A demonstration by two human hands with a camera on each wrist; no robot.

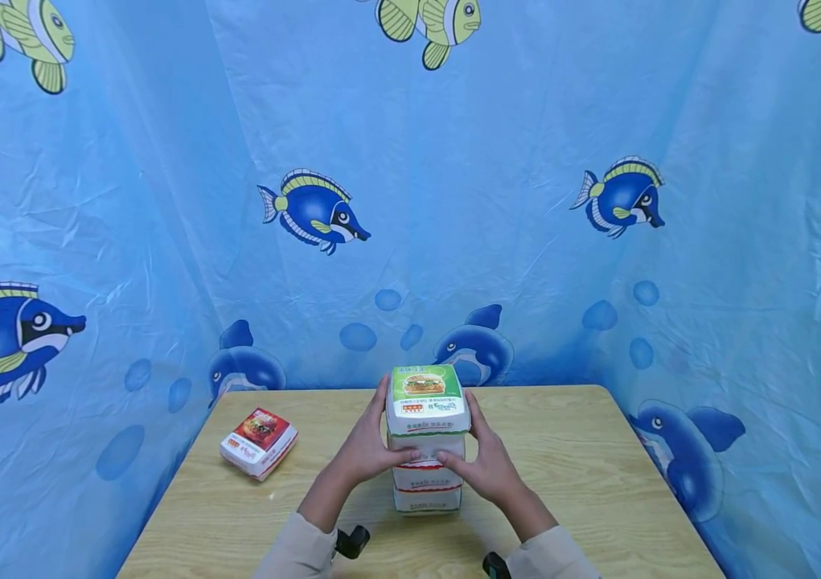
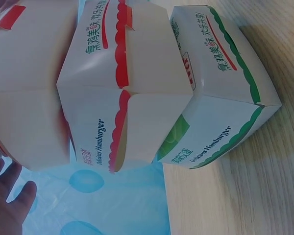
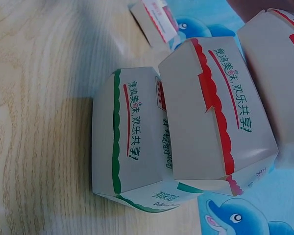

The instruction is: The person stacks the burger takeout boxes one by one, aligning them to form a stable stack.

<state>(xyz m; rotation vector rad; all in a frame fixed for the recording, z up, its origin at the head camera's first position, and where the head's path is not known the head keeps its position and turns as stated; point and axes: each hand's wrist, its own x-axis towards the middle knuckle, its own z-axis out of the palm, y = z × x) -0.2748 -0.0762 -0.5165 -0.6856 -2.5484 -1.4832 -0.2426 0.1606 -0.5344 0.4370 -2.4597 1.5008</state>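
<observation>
Several cardboard hamburger boxes stand stacked at the middle of the table. On top is a hamburger box with a green lid (image 1: 428,394). Both hands hold the upper part of the stack from its two sides. My left hand (image 1: 367,446) grips the left side, thumb across the front; my right hand (image 1: 491,462) does likewise on the right. Lower down sits a red-trimmed box (image 2: 95,73), resting on a green-trimmed box (image 3: 137,132) at the bottom. Whether the held boxes touch those below I cannot tell. The hidden fingertips lie behind the sides.
A separate hamburger box with a red lid (image 1: 260,441) lies at an angle on the left of the wooden table (image 1: 555,450). Blue sheeting (image 1: 410,265) printed with fish and dolphins hangs behind and at both sides of the table.
</observation>
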